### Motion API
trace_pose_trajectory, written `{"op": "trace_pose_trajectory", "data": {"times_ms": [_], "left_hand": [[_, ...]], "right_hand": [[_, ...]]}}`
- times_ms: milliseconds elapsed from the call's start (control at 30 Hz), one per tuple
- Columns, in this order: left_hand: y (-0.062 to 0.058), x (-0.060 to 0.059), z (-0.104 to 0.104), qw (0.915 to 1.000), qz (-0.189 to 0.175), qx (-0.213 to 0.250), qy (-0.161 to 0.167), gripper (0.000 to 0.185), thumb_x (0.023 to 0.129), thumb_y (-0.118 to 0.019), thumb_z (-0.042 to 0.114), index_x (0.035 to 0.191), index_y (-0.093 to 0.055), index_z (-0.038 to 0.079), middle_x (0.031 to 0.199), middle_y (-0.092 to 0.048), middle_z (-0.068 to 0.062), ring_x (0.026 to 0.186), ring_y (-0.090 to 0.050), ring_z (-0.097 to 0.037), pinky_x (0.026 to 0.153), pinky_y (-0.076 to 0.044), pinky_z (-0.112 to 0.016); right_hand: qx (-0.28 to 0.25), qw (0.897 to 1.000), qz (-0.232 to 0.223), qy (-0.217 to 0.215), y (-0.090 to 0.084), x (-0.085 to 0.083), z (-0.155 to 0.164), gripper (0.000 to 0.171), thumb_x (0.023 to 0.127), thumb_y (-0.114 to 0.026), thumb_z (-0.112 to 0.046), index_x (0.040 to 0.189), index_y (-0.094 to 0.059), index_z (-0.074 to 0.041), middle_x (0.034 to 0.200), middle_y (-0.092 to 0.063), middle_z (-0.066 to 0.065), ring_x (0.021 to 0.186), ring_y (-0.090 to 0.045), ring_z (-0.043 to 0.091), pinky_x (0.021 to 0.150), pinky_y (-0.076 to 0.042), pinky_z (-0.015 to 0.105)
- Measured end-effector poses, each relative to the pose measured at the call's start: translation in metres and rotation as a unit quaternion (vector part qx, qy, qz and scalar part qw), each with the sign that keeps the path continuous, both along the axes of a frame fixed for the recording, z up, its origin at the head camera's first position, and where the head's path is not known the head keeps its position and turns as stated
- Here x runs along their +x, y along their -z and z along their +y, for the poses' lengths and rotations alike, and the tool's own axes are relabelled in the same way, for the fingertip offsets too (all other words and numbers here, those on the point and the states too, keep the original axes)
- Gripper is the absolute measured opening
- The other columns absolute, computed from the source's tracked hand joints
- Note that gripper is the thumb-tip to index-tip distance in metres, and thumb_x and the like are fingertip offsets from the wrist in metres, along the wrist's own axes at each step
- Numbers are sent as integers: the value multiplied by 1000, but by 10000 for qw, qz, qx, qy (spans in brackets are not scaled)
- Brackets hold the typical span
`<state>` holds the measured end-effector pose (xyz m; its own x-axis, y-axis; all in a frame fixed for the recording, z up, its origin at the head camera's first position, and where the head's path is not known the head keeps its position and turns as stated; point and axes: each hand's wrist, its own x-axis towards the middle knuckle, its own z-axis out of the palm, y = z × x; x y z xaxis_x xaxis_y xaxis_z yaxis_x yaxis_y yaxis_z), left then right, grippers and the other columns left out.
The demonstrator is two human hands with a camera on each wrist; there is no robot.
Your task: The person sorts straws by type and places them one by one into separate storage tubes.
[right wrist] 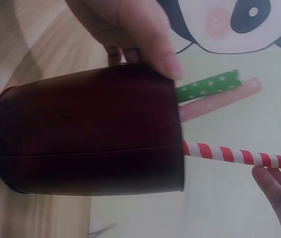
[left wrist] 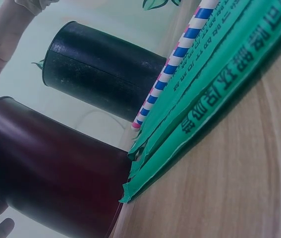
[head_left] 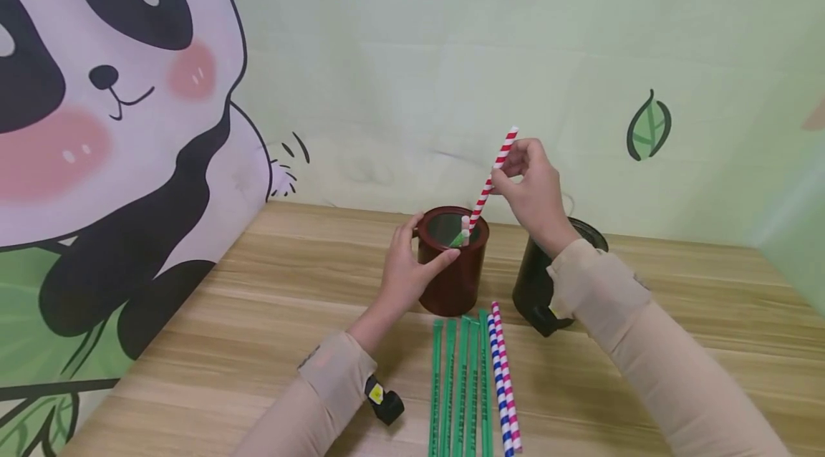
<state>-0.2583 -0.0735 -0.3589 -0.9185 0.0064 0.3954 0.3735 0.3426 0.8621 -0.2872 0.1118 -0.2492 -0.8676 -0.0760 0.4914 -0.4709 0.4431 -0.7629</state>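
My left hand (head_left: 404, 267) grips a dark red-brown cup (head_left: 451, 285) that stands upright, its thumb at the near rim and its fingers around the left side. Between thumb and fingers, my right hand (head_left: 538, 195) pinches a red-and-white striped straw (head_left: 505, 147), tilted, its upper end leaning right. The straw's lower end is inside the cup, hidden in the right wrist view by the wall. A green straw with white dots (right wrist: 209, 87) and a pink straw (right wrist: 224, 99) also stick out of the cup.
A black cup (head_left: 533, 274) stands right of the brown one, partly behind my right forearm. In front lie several green paper-wrapped straws (head_left: 460, 385), with a blue-striped straw (head_left: 498, 357) and a pink-striped straw (head_left: 505, 364) beside them. A panda-printed wall (head_left: 387, 84) rises behind the table.
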Motion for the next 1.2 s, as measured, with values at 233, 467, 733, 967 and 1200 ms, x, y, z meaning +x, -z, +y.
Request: {"op": "trace_pose_trajectory", "data": {"times_ms": [233, 467, 733, 967, 1200], "left_hand": [[0, 1, 0, 10000, -29, -64, -32, 83, 79, -77, 35, 145, -37, 5, 136, -49, -15, 127, -47, -29, 106, -40, -52], [-1, 2, 0, 10000, -39, -82, -28, 82, 80, -77, 32, 146, -36, 6, 137, -48, -15, 128, -46, -29, 108, -38, -51], [0, 0, 1, 9999, -11, -123, -34, 82, 80, -77, 32, 146, -36, 5, 136, -49, -15, 127, -47, -30, 107, -39, -52], [0, -1, 0, 9999, -95, -106, -7, 83, 80, -76, 35, 147, -35, 6, 137, -47, -14, 128, -46, -29, 107, -39, -52], [-1, 1, 0, 9999, -79, -143, -17, 84, 80, -76, 37, 147, -34, 6, 137, -48, -14, 129, -46, -29, 108, -38, -51]], "right_hand": [[548, 9979, -275, -194, 15, 1, -2, 32, 92, -56, -9, 119, -42, 1, 105, -58, 16, 95, -58, 23, 72, -50, 13], [960, 9941, -402, -290, 25, 1, -4, 29, 90, -59, -9, 114, -45, 1, 104, -60, 16, 96, -59, 26, 79, -48, 28], [1718, 9799, -709, -723, 29, 2, -6, 23, 88, -62, -12, 105, -50, -3, 99, -64, 15, 94, -63, 26, 77, -51, 32], [2505, 9548, -956, -1287, 21, 1, -12, 25, 87, -67, -14, 105, -54, -3, 95, -68, 13, 86, -62, 22, 79, -55, 37], [2857, 9407, -1033, -1509, 19, 0, -15, 25, 87, -68, -12, 107, -56, -3, 99, -69, 13, 91, -64, 23, 85, -56, 40]]}}
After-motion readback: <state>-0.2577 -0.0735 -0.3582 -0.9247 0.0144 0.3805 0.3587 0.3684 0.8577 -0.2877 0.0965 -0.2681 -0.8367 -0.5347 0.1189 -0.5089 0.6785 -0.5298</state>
